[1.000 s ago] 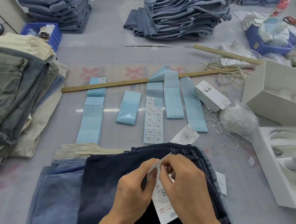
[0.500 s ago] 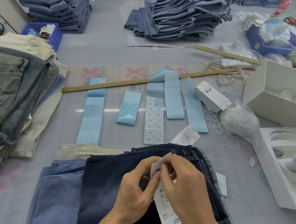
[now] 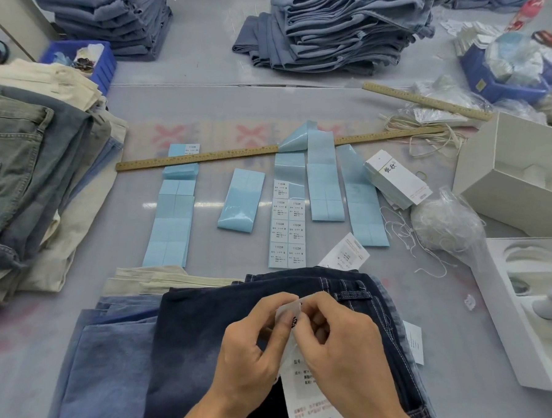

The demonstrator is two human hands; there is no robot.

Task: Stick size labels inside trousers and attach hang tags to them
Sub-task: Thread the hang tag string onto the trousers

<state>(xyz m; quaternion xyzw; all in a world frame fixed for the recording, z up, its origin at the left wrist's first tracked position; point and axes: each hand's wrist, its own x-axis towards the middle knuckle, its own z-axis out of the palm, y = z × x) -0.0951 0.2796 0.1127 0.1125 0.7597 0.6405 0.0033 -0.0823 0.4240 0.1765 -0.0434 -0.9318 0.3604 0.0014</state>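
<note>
Dark navy trousers (image 3: 204,326) lie at the near table edge, on top of lighter blue and cream pairs. Above them my left hand (image 3: 254,345) and my right hand (image 3: 344,353) meet and both pinch the top of a white hang tag (image 3: 306,399), which hangs down between them with printed text. Sheets of size labels (image 3: 288,228) on blue backing lie in rows beyond the trousers. A stack of white hang tags (image 3: 397,180) sits to the right of the sheets. Loose white strings (image 3: 404,234) lie beside a clear bag.
Two wooden rulers (image 3: 207,159) cross the table. Grey and cream trousers (image 3: 30,176) pile up on the left, blue stacks (image 3: 335,26) at the back. White boxes (image 3: 506,182) and a blue bin (image 3: 498,83) stand on the right. A loose tag (image 3: 346,254) lies near the waistband.
My hands have shifted slightly, fingertips working at the top of the hang tag. The tag has turned a little and hangs lower between my hands.
</note>
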